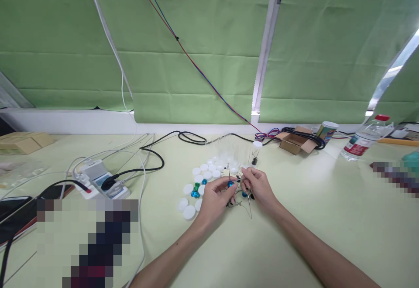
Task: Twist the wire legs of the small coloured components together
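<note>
My left hand (pixel 214 196) is closed, thumb and fingertips pinching a small shiny blue piece (pixel 231 184) with a thin wire standing up from it. My right hand (pixel 258 185) is closed just beside it, fingertips pressed on a thin dark piece too small to name. Below the hands, thin bent wires (pixel 250 211) and small dark parts lie on the table, partly hidden by the fingers. Another blue piece (pixel 244 194) shows between the hands. Left of them are shiny blue (pixel 195 194) and green (pixel 197 186) pieces among several round white caps (pixel 189 212).
Behind the hands stand several clear containers (pixel 225 150) and a white-capped jar (pixel 257 150). An open cardboard box (pixel 296 142), a can (pixel 327 131) and a water bottle (pixel 363 139) are at the back right. A power strip (pixel 101 183) with trailing cables is on the left.
</note>
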A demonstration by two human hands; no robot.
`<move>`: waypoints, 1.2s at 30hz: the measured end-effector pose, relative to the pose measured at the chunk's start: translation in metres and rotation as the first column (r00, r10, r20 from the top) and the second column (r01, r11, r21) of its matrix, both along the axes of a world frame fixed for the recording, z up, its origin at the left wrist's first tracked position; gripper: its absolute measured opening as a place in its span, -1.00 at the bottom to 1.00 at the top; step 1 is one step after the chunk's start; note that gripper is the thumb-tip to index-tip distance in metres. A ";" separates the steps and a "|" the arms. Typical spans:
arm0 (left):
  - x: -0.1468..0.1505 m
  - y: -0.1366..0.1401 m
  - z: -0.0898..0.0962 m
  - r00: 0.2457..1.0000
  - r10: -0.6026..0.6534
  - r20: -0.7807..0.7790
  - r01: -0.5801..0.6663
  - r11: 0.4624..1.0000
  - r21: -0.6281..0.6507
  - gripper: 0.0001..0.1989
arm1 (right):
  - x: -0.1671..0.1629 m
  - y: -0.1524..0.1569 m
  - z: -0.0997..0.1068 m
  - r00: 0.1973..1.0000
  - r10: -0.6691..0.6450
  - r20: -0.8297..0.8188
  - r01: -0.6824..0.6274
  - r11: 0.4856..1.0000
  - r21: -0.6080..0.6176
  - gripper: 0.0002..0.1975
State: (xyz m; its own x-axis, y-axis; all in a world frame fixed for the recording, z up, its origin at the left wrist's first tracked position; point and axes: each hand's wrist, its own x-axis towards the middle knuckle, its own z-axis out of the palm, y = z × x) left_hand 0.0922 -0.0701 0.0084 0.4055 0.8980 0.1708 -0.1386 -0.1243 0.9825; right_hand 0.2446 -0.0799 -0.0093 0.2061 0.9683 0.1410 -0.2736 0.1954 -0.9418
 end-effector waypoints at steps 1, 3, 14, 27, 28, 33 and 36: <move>0.000 0.000 0.000 1.000 -0.001 0.002 0.001 1.000 -0.002 -0.76 | 0.000 0.000 0.000 1.000 0.001 -0.004 -0.001 1.000 0.004 -0.56; 0.000 0.001 -0.001 1.000 -0.002 0.016 0.002 1.000 -0.014 -0.76 | 0.000 0.000 -0.001 1.000 0.003 -0.010 -0.003 1.000 0.010 -0.56; -0.001 0.005 -0.003 0.994 0.045 0.097 -0.032 0.991 -0.134 -0.74 | 0.002 -0.001 0.000 0.999 0.045 0.000 -0.044 0.997 0.068 -0.67; -0.002 0.004 -0.002 0.994 0.051 0.092 -0.036 0.987 -0.155 -0.73 | 0.002 0.000 -0.002 0.998 0.062 0.008 -0.063 0.994 0.090 -0.71; -0.002 0.004 -0.001 0.994 0.048 0.096 -0.033 0.987 -0.156 -0.73 | 0.002 0.000 -0.003 0.998 0.061 0.004 -0.061 0.994 0.090 -0.71; -0.001 0.004 -0.001 0.994 0.033 0.105 -0.016 0.987 -0.160 -0.70 | 0.003 0.002 -0.004 0.998 0.056 -0.012 -0.055 0.995 0.079 -0.72; -0.001 0.003 -0.001 0.994 0.035 0.099 -0.018 0.986 -0.166 -0.70 | 0.003 0.001 -0.003 0.998 0.054 -0.016 -0.053 0.996 0.068 -0.70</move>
State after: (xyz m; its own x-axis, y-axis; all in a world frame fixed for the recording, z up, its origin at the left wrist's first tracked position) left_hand 0.0910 -0.0667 0.0070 0.3696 0.9273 0.0587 -0.2370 0.0330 0.9709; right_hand 0.2473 -0.0785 -0.0123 0.1576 0.9664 0.2033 -0.3019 0.2431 -0.9218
